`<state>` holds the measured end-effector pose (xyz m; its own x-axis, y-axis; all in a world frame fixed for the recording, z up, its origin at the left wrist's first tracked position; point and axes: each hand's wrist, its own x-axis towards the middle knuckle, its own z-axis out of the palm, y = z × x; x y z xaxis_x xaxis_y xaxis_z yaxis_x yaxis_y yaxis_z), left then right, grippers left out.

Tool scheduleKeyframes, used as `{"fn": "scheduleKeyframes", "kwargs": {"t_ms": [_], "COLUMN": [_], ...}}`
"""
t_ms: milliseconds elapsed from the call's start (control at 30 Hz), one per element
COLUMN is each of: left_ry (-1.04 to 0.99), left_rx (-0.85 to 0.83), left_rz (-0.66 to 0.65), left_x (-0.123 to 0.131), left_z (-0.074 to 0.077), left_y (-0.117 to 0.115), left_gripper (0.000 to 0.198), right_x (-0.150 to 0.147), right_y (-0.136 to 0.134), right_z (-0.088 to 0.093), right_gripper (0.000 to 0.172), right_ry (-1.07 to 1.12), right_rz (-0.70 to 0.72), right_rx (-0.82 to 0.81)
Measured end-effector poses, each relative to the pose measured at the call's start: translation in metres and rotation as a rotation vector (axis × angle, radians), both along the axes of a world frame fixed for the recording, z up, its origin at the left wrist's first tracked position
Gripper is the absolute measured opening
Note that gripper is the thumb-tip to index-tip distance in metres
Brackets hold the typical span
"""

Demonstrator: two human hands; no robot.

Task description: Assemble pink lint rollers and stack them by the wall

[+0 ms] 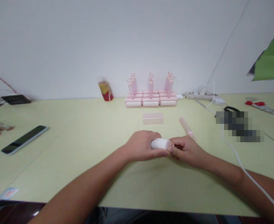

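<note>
My left hand (pixel 143 145) is wrapped around a white lint roller (pixel 159 144), which lies sideways with its pink end towards the right. At that end, the bent fingers and thumb of my right hand (pixel 185 151) pinch close together on the roller's edge. My fingers partly hide what they grip there. Just beyond my right hand lies a slim pink handle (pixel 185 126) with a loop at its near end. A translucent pink cover (pixel 153 118) rests on the table past my left hand.
Pink lint rollers (pixel 150 101) with upright handles stand in rows by the wall. To their left is a yellow-and-red drink bottle (pixel 106 90). A phone (pixel 25 140) lies at left. Red-handled scissors (pixel 260 105), a power strip (pixel 201 95) and a white cable (pixel 246 175) are at right.
</note>
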<state>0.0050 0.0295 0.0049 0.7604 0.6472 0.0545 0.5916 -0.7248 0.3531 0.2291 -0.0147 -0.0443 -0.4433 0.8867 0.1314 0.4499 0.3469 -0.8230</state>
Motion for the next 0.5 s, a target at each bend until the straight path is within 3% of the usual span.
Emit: {"fn": "scheduleKeyframes", "kwargs": {"t_ms": [500], "left_ry": [-0.039], "left_rx": [0.022], "left_rz": [-0.071], "left_x": [-0.0036], "left_z": [-0.0041], "left_y": [0.0045], "left_gripper": [0.052], "right_x": [-0.001], "right_y": [0.0017], "right_z": [0.0023], "right_gripper": [0.035], "right_ry": [0.022], "right_rz": [0.018], "right_rx": [0.002]}}
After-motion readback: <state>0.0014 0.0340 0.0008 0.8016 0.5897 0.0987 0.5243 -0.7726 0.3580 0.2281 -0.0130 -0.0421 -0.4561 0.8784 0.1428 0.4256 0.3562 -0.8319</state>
